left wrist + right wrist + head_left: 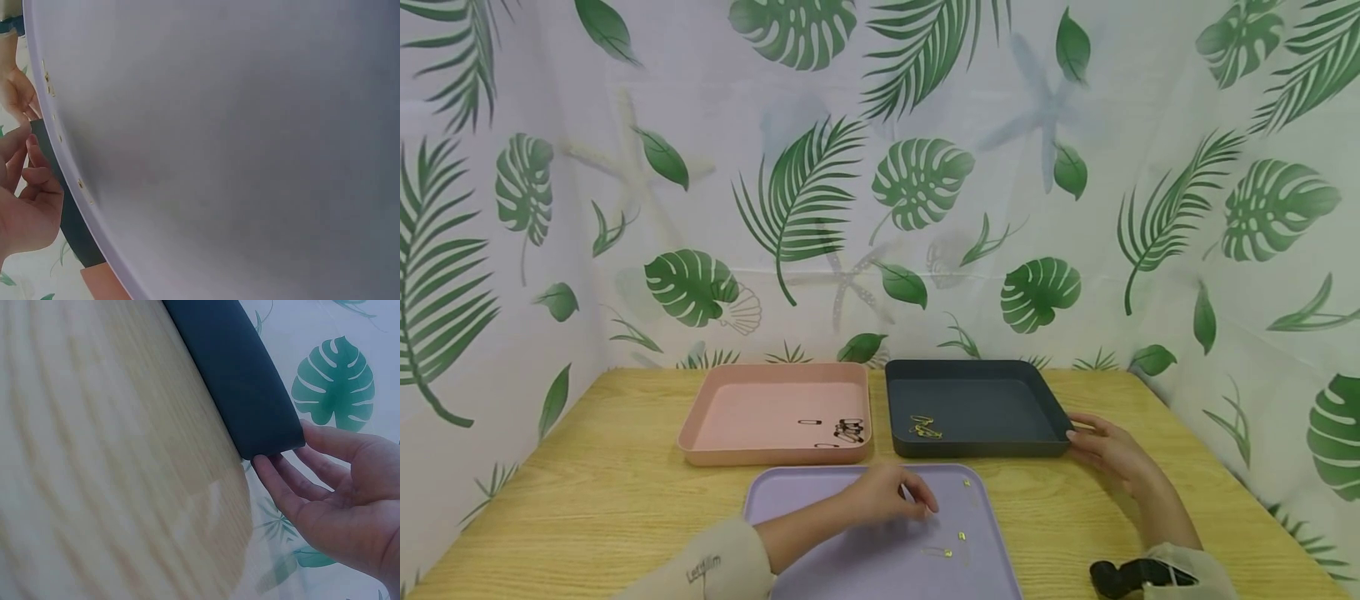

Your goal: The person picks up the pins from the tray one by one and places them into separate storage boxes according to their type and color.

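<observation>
My left hand [891, 497] hangs over the lavender tray [820, 575], fingers bent and their tips close together. I cannot tell whether a pin is between those fingertips. On that tray lie a few gold safety pins [947, 552], near its right side. At the dark tray [985, 448], my right hand [1112, 457] holds the front right corner, with thumb and fingers [275, 478] on either side of it in the right wrist view. Several gold safety pins [925, 428] sit in the dark tray's front left corner.
A pink tray [760, 457] stands left of the dark one, with several black safety pins [848, 431] mostly in its front right corner. All three trays are on a wooden table [587, 500]. A leaf-patterned cloth [925, 292] hangs behind the table.
</observation>
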